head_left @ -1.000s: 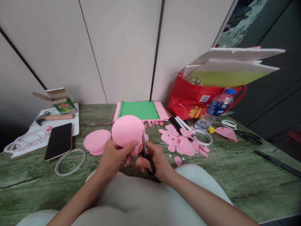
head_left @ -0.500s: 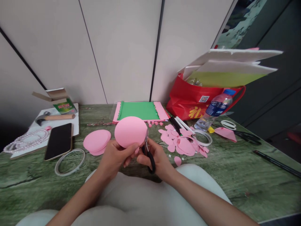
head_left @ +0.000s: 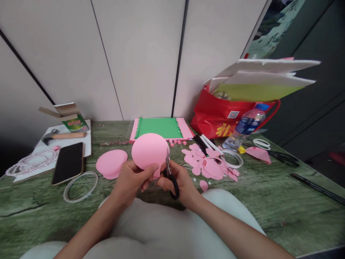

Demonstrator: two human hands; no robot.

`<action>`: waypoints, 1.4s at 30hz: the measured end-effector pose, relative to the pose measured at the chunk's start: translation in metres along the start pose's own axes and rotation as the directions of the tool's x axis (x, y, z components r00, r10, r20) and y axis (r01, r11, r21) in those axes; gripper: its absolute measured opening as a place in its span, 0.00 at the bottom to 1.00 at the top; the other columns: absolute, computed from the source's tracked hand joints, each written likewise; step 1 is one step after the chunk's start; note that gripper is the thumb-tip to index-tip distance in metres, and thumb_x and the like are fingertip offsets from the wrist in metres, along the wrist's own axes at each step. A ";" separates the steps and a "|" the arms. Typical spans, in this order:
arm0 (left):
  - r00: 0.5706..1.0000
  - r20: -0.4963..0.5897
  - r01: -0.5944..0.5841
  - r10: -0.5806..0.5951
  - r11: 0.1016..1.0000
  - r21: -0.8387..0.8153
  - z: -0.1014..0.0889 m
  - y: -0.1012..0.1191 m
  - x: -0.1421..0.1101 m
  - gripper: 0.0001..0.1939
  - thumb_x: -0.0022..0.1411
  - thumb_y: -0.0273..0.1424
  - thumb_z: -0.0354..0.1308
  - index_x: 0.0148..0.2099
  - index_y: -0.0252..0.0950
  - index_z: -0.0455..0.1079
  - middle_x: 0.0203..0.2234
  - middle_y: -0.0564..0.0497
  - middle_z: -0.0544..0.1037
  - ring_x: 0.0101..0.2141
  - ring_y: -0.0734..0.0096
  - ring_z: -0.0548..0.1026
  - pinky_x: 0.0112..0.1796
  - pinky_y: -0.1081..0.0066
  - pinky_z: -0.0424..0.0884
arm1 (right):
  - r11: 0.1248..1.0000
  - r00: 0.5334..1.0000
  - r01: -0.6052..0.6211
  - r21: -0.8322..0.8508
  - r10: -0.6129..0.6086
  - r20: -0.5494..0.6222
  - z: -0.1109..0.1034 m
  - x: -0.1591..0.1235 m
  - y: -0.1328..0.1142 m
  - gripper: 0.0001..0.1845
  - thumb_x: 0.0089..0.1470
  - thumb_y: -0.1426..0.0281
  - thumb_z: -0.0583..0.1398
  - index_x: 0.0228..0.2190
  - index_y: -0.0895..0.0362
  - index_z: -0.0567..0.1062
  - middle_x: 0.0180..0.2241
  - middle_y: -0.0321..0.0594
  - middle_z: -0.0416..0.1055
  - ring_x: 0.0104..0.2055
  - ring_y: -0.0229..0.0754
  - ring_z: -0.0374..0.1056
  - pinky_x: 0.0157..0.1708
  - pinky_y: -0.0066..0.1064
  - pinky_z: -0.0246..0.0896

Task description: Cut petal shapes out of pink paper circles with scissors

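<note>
A round pink paper disc (head_left: 149, 151) is pinched at its lower edge by my left hand (head_left: 136, 180), thumb on the front face. My right hand (head_left: 180, 181) is closed round the black handles of a pair of scissors (head_left: 174, 185). The blades point up along the right edge of the disc and overlap it. A small pink strip of paper hangs below the disc between my hands. To the left lies a stack of pink paper circles (head_left: 111, 163). On the right is a pile of pink paper petals and scraps (head_left: 199, 160).
At the left are a phone (head_left: 68, 163), a tape roll (head_left: 81, 187), a hammer (head_left: 67, 135), pearl strings (head_left: 32, 162) and a small box (head_left: 75, 122). Green paper (head_left: 159, 127) lies at the back. A red bag (head_left: 210, 115), a water bottle (head_left: 248, 124) and another tape roll (head_left: 233, 159) stand right.
The scissor blades have shifted slightly at the disc's right edge, and a bit more of the pink strip shows below it. Both hands stay nearly in place.
</note>
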State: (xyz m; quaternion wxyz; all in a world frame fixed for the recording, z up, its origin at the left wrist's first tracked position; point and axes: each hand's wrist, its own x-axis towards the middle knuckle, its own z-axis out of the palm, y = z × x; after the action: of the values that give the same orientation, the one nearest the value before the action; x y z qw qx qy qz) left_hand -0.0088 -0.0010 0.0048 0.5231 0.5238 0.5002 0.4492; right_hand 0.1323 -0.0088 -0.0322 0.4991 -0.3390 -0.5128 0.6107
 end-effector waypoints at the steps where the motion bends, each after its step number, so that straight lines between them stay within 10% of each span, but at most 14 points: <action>1: 1.000 -0.001 0.001 -0.001 1.000 0.000 0.000 0.000 0.000 0.15 0.46 0.34 0.62 0.15 0.32 0.65 0.06 0.57 0.63 0.09 0.85 0.57 0.11 0.81 0.50 | 1.000 1.000 -0.004 -0.007 0.004 -0.008 0.000 0.000 0.000 0.18 0.36 0.63 0.65 0.26 0.55 0.63 0.15 0.26 0.61 0.16 0.30 0.53 0.17 0.23 0.47; 14: 0.995 0.098 -0.001 0.020 0.981 -0.193 0.002 0.009 -0.002 0.12 0.49 0.35 0.60 0.22 0.32 0.68 0.12 0.55 0.69 0.12 0.78 0.65 0.13 0.77 0.60 | 0.999 0.999 -0.035 0.024 0.035 0.019 0.003 -0.001 -0.003 0.18 0.36 0.61 0.65 0.24 0.55 0.63 0.13 0.26 0.62 0.12 0.30 0.55 0.15 0.24 0.52; 42: 0.999 -0.011 -0.036 0.035 0.999 -0.025 0.002 0.004 -0.002 0.14 0.45 0.34 0.62 0.16 0.32 0.66 0.09 0.57 0.65 0.11 0.83 0.58 0.12 0.79 0.53 | 0.998 0.998 0.040 0.048 -0.042 0.042 0.003 -0.001 -0.006 0.23 0.32 0.62 0.68 0.27 0.55 0.62 0.17 0.26 0.57 0.19 0.30 0.48 0.19 0.24 0.44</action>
State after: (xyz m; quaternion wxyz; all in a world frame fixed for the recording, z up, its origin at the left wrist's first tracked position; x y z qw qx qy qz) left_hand -0.0071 -0.0028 0.0086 0.5188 0.5237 0.4879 0.4674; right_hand 0.1311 -0.0106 -0.0259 0.5083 -0.3034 -0.5158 0.6193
